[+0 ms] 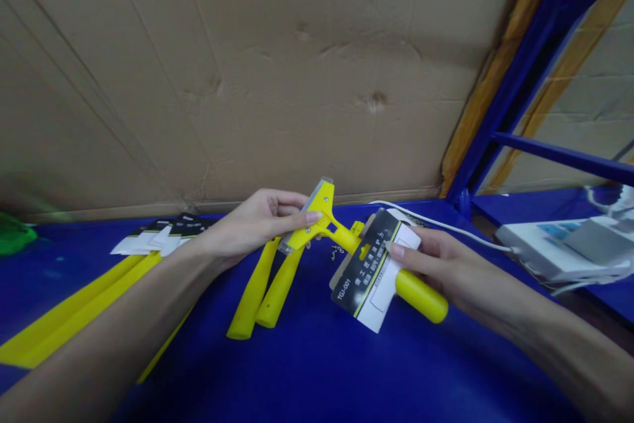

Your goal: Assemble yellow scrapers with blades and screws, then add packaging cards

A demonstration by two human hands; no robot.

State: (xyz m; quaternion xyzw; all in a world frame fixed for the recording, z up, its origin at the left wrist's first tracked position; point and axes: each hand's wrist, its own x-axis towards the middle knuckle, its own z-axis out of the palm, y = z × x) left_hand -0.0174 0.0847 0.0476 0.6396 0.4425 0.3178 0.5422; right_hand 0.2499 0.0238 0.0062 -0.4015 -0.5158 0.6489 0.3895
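We count one flat-headed yellow plastic scraper [341, 235] in grasp, our landmark, and one black-and-white printed cardboard card [371, 271] around its handle. Two bare hands are on these: one left hand [267, 225] at the scraper's head, one right hand [430, 258] at the card. Just left of the scraper we count two tapered yellow plastic handles [252, 294], their upper ends partly hidden. Farther left we make out at least three overlapping black-and-white cards [163, 235] and at least two long yellow pieces [99, 301]; overlap prevents an exact count. Well to the scraper's right we see one white oblong power strip [535, 251].
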